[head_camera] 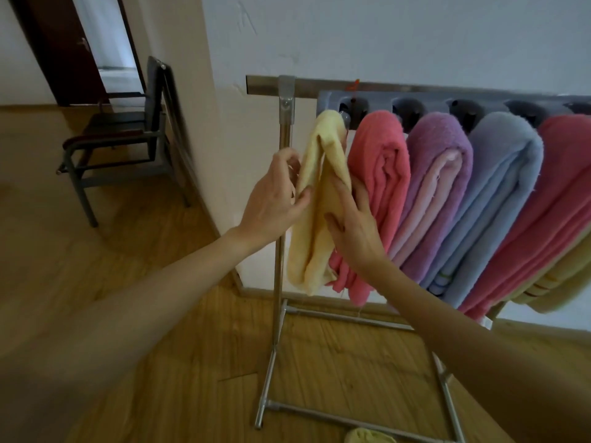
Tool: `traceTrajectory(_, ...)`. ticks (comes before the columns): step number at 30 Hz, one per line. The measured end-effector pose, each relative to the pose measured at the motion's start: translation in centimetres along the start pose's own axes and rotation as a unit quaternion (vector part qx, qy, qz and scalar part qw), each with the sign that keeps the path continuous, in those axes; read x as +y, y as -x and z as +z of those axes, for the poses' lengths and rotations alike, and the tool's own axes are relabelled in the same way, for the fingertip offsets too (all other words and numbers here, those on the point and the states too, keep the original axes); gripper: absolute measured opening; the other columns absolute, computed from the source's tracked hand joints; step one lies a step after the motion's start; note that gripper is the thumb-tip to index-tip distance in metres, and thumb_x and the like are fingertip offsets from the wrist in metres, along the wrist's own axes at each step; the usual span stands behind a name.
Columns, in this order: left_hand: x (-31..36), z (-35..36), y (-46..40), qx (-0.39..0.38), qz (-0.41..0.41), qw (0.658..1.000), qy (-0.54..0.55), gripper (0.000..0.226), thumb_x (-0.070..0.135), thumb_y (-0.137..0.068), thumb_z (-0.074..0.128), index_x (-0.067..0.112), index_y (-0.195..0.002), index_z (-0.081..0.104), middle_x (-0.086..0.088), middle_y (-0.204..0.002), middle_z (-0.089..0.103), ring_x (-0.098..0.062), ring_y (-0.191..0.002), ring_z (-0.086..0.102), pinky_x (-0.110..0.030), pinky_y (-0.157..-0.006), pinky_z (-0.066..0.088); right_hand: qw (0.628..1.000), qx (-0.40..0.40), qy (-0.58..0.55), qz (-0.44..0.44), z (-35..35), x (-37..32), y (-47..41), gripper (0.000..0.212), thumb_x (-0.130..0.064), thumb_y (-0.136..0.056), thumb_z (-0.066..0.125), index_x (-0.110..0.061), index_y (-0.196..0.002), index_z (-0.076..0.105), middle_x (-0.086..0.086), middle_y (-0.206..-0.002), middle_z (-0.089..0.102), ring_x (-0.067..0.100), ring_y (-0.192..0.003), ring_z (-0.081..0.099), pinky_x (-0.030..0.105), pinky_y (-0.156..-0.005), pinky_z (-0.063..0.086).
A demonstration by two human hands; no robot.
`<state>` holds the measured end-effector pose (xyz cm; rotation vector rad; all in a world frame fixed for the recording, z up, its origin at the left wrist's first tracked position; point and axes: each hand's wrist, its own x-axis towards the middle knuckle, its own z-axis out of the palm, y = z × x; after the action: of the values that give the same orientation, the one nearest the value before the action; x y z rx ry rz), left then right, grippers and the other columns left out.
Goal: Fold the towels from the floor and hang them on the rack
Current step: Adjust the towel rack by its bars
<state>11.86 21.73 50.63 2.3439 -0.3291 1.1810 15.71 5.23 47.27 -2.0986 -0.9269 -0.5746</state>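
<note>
Hanging over the leftmost peg of the rack (285,145), the folded yellow towel (315,203) is drooping down beside the steel upright, its two halves falling side by side. The left hand (276,195) is reaching in from the left and pinching the towel's outer edge between thumb and curled fingers. The right hand (353,223) is lying against the towel's other side with its fingers fairly straight, pressing the cloth flat; its back is brushing the pink towel (380,174) on the next peg. Beyond that, a purple towel (435,187), a blue towel (499,199) and another pink towel (550,212) are draping in a row along the rack, each touching its neighbour, with a pale yellow one peeking out at the far right edge. Down on the wooden floor (160,330), a yellow-green towel (367,436) is sitting near the rack's foot bar. A dark chair (128,135) is standing well apart, near the doorway.
</note>
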Motion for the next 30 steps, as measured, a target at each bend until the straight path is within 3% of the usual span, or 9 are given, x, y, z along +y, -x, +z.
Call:
traceTrajectory(3, -0.6, 1.5, 2.1, -0.026, -0.089, 0.995, 0.037, 0.058, 0.030, -0.084, 0.070, 0.013, -0.127, 0.034, 0.000, -0.106, 0.055, -0.011, -0.084, 0.059, -0.022, -0.070, 0.054, 0.999, -0.013, -0.043, 0.002, 0.5, 0.5, 1.0, 0.079, -0.012, -0.095, 0.048, -0.040, -0.147, -0.004, 0.004, -0.154, 0.019, 0.021, -0.129, 0.040, 0.023, -0.098, 0.036)
traceTrajectory(5, -1.4, 2.7, 3.6, -0.057, -0.139, 0.987, 0.047, 0.056, 0.032, -0.083, 0.071, 0.015, -0.126, 0.039, 0.002, -0.106, 0.056, -0.010, -0.086, 0.059, -0.025, -0.071, 0.055, 0.995, 0.012, -0.083, 0.044, 1.1, 0.8, 1.5, 0.080, -0.015, -0.094, 0.052, -0.031, -0.148, -0.004, 0.008, -0.152, 0.027, 0.015, -0.129, 0.042, 0.020, -0.101, 0.036)
traceTrajectory(7, -2.3, 3.8, 5.1, -0.092, -0.192, 0.975, 0.056, 0.049, 0.032, -0.083, 0.071, 0.016, -0.122, 0.045, 0.003, -0.103, 0.058, -0.010, -0.086, 0.059, -0.029, -0.073, 0.056, 0.993, 0.029, -0.067, 0.092, 1.8, 0.9, 1.8, 0.066, -0.015, -0.091, 0.056, -0.012, -0.145, 0.018, 0.010, -0.143, 0.041, 0.012, -0.118, 0.050, 0.016, -0.094, 0.039)
traceTrajectory(10, -4.0, 5.2, 7.2, -0.137, -0.256, 0.955, 0.066, 0.033, 0.029, -0.083, 0.070, 0.012, -0.107, 0.057, -0.002, -0.094, 0.063, -0.016, -0.082, 0.061, -0.035, -0.073, 0.055, 0.993, 0.013, 0.036, 0.113, 3.5, 1.5, 1.9, 0.028, -0.017, -0.088, 0.059, 0.000, -0.110, 0.055, 0.015, -0.116, 0.057, 0.027, -0.094, 0.061, 0.030, -0.079, 0.047)
traceTrajectory(15, -6.0, 5.2, 9.1, -0.103, -0.298, 0.949, 0.019, 0.023, 0.020, -0.087, 0.065, 0.013, -0.074, 0.049, 0.004, -0.063, 0.048, -0.010, -0.057, 0.045, -0.024, -0.053, 0.034, 0.985, -0.032, 0.010, 0.167, 6.4, 1.2, 3.1, 0.014, -0.010, -0.082, 0.061, 0.000, -0.089, 0.055, 0.004, -0.069, 0.057, 0.021, -0.063, 0.059, 0.021, -0.054, 0.041)
traceTrajectory(16, -6.2, 4.8, 9.3, -0.084, -0.301, 0.950, 0.011, 0.024, 0.019, -0.087, 0.065, 0.011, -0.073, 0.046, 0.005, -0.061, 0.044, -0.010, -0.055, 0.042, -0.023, -0.051, 0.030, 0.985, -0.045, -0.002, 0.165, 6.9, 0.8, 3.6, 0.014, -0.007, -0.082, 0.060, 0.000, -0.093, 0.053, 0.003, -0.067, 0.055, 0.019, -0.060, 0.058, 0.020, -0.052, 0.042)
traceTrajectory(21, -7.3, 2.6, 10.2, -0.033, -0.290, 0.956, -0.033, 0.016, 0.014, -0.083, 0.068, 0.012, -0.081, 0.052, 0.002, -0.073, 0.052, -0.015, -0.065, 0.049, -0.019, -0.055, 0.036, 0.984, -0.078, -0.035, 0.154, 9.3, -0.6, 5.0, 0.027, 0.004, -0.084, 0.050, 0.004, -0.110, 0.044, 0.018, -0.078, 0.062, 0.035, -0.068, 0.064, 0.047, -0.058, 0.053)
traceTrajectory(26, -7.4, 1.6, 11.1, -0.012, -0.269, 0.962, -0.044, 0.014, 0.014, -0.078, 0.069, 0.007, -0.085, 0.058, -0.002, -0.081, 0.058, -0.020, -0.075, 0.056, -0.028, -0.064, 0.044, 0.983, -0.080, 0.004, 0.168, 10.3, -0.7, 5.4, 0.037, 0.012, -0.083, 0.042, 0.008, -0.119, 0.039, 0.013, -0.071, 0.056, 0.035, -0.067, 0.063, 0.040, -0.057, 0.051)
traceTrajectory(30, -6.4, 2.1, 11.7, -0.030, -0.242, 0.969, -0.030, 0.014, 0.017, -0.080, 0.068, 0.009, -0.084, 0.057, -0.002, -0.080, 0.058, -0.017, -0.073, 0.054, -0.027, -0.064, 0.045, 0.981, -0.070, 0.005, 0.180, 10.4, 0.0, 5.6, 0.031, 0.011, -0.081, 0.044, 0.006, -0.112, 0.042, 0.019, -0.078, 0.060, 0.035, -0.069, 0.063, 0.041, -0.058, 0.051)
